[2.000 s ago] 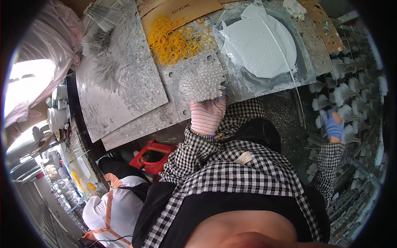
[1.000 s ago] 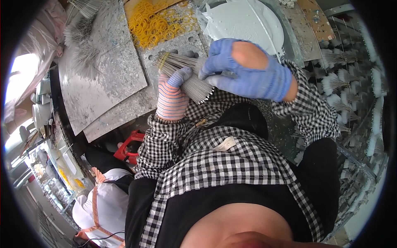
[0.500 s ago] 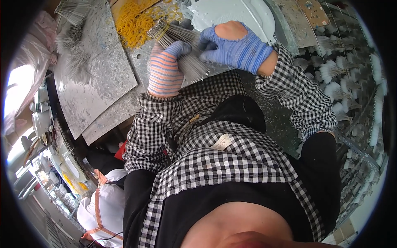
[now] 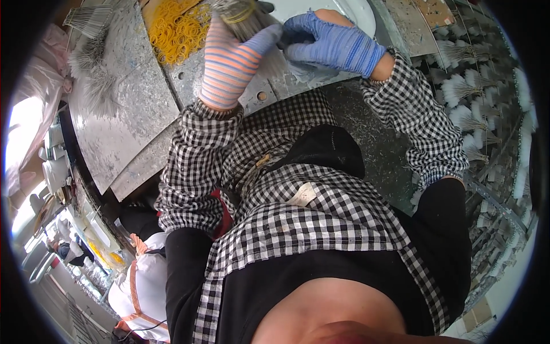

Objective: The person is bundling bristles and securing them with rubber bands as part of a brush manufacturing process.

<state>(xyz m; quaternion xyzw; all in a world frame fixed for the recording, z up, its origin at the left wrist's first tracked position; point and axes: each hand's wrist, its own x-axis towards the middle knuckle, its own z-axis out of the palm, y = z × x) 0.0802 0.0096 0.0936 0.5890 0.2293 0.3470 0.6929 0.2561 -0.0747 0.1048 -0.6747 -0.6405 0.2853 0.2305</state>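
Note:
My left hand (image 4: 232,63), in an orange-and-blue striped glove, is closed round a bundle of thin grey wires (image 4: 238,10) at the top of the view. A yellow rubber band circles the bundle, and its lower end is smeared by motion. On the right side of the bundle is my right hand (image 4: 338,46), in a blue striped glove with bare skin at the back of the hand. Its fingers are bent, with a gap between thumb and forefinger. The fingertips are close beside the bundle; whether they touch it is hard to tell.
Yellow rubber bands (image 4: 177,31) lie piled left of my hands. Loose wire bundles (image 4: 97,69) rest on the grey metal sheets (image 4: 134,86). Behind my right hand is a white basin (image 4: 366,20). A rack of white-tufted wires (image 4: 458,100) stands at right. Another person (image 4: 137,286) is at lower left.
Both hands have moved up and away from me, and the wire bundle has risen with my left hand, partly out of the top of the view. The bundle now looks more upright.

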